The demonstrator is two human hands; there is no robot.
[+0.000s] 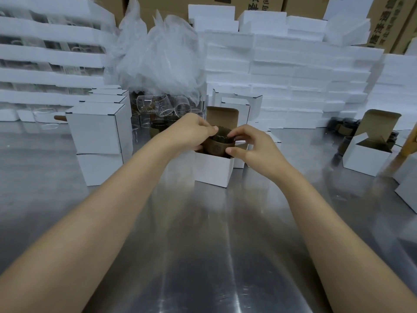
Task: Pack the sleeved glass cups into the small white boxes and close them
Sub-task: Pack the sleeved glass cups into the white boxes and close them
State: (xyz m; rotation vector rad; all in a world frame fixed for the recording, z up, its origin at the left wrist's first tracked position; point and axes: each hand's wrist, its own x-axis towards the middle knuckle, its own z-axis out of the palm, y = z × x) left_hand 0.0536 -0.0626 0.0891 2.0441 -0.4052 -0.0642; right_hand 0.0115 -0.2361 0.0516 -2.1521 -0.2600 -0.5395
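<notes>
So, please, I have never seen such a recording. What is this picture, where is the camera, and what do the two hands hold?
There is no machine here: a person works with bare hands. The one picture comes from a camera worn on the head, looking forward and down. The left hand and the right hand both pinch a glass cup in a brown sleeve. The cup is partly inside an open small white box on a shiny metal table. At the left stand closed white boxes, at the right another open box, and behind are bare glass cups.

Shiny steel table (203,245), seemingly foam stacks (293,71) behind
</notes>
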